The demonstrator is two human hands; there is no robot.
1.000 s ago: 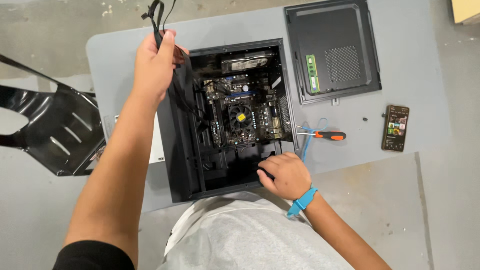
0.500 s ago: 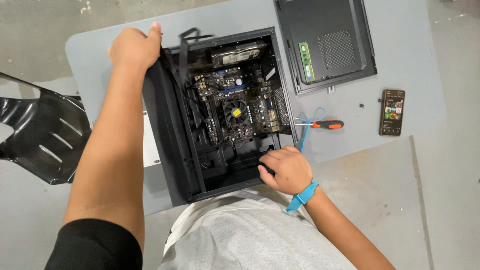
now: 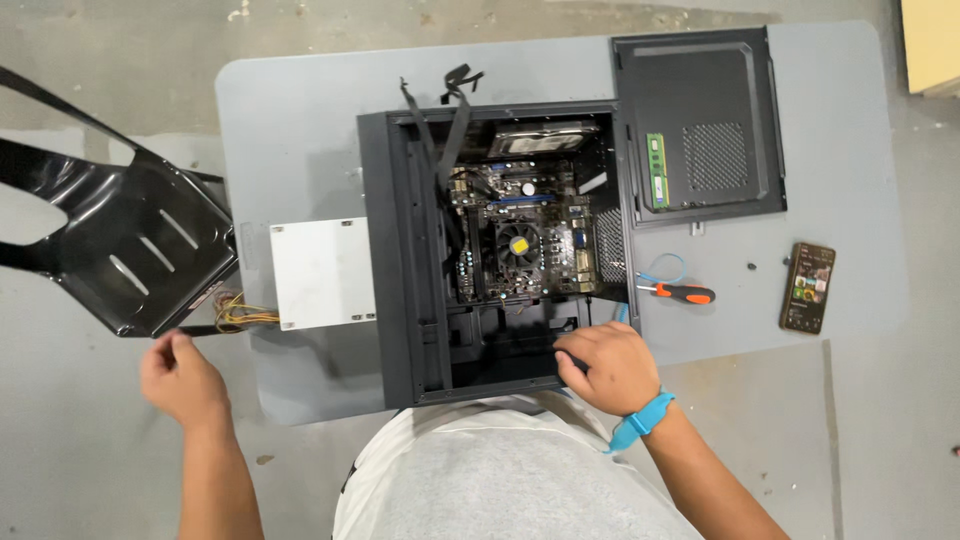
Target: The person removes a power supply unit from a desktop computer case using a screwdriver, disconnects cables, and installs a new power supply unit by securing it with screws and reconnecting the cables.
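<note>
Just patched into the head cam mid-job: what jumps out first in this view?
The open black computer case lies on its side in the middle of the grey table, its motherboard and fan exposed. The right hand grips the case's near edge, while the left hand hangs off the table's left corner near a white power supply. The removed side panel lies at the far right, with a screwdriver and phone nearer.

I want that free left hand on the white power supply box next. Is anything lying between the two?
Nothing visible does. The left hand hangs off the table's near left corner; only bare table edge and the yellow wire bundle lie toward the white power supply box, with the black chair beside.
</note>
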